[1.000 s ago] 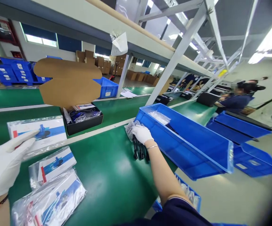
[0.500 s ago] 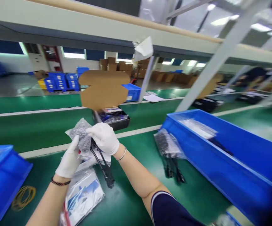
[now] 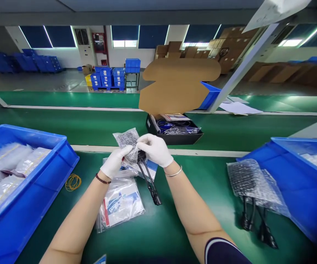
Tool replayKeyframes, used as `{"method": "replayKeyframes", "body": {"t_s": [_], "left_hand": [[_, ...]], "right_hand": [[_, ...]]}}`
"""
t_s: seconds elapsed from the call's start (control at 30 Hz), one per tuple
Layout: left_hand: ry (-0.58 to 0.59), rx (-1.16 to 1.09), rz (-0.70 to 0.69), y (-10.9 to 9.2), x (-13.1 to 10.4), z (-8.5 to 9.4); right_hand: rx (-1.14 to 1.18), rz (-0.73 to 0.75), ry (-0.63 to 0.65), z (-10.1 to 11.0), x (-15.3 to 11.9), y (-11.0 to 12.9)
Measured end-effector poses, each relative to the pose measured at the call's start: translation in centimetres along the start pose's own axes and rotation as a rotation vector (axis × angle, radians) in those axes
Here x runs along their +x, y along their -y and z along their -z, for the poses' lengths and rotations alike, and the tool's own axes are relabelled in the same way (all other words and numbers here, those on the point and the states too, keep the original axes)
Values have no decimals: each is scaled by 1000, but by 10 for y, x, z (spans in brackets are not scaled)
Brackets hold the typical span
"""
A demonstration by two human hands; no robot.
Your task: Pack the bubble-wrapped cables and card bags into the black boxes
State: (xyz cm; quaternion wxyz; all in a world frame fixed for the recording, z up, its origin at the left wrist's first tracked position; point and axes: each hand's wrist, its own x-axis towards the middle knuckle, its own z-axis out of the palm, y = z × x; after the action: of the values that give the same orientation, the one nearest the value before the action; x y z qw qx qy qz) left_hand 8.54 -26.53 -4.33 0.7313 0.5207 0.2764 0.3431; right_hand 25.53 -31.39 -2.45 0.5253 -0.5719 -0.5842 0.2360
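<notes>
Black plug-ended cables (image 3: 151, 189) in a clear bubble-wrap pouch (image 3: 128, 140): pinched up, ends loose

We've got the pouch lifted over the near bench, cables slanting down to the right. Our white-gloved left hand (image 3: 116, 162) pinches its lower edge; our white-gloved right hand (image 3: 156, 149) pinches near where the cables come out. Exact fingertip contact: can't tell.

Risks, our read:
- Slip: smooth film plus fabric gloves, cable weight pulling down.
- Tear: likely if our two pinches pull apart.
- Snag: plug ends hang beside the clear-bagged white-and-blue printed leaflets (image 3: 124, 204); a low sweep could drag those.
- Knock: swinging our right arm wide could hit the other bubble-wrapped cable pouches (image 3: 244, 178) against the blue plastic bin on the right (image 3: 306, 207).

Surface: smooth green bench top (image 3: 174, 234), white strip (image 3: 202, 152) along its far side. Beyond that, a black box (image 3: 177, 139), brown cardboard lid (image 3: 177, 90) raised, packed with bagged parts. Left: second blue plastic bin (image 3: 50, 183) of white bagged packets (image 3: 7, 159), coiled yellow bands (image 3: 73, 182) just beside it.

Room: grey floor, stacked blue crates (image 3: 107, 77), brown cartons (image 3: 172, 49), dark blue window blinds (image 3: 153, 36) on the back wall.
</notes>
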Motion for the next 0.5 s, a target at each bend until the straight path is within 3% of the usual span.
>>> {"method": "replayKeyframes", "body": {"t_s": [0.5], "left_hand": [[2, 20, 25, -3, -3, -1]], "right_hand": [[51, -48, 31, 4, 2, 3]]}}
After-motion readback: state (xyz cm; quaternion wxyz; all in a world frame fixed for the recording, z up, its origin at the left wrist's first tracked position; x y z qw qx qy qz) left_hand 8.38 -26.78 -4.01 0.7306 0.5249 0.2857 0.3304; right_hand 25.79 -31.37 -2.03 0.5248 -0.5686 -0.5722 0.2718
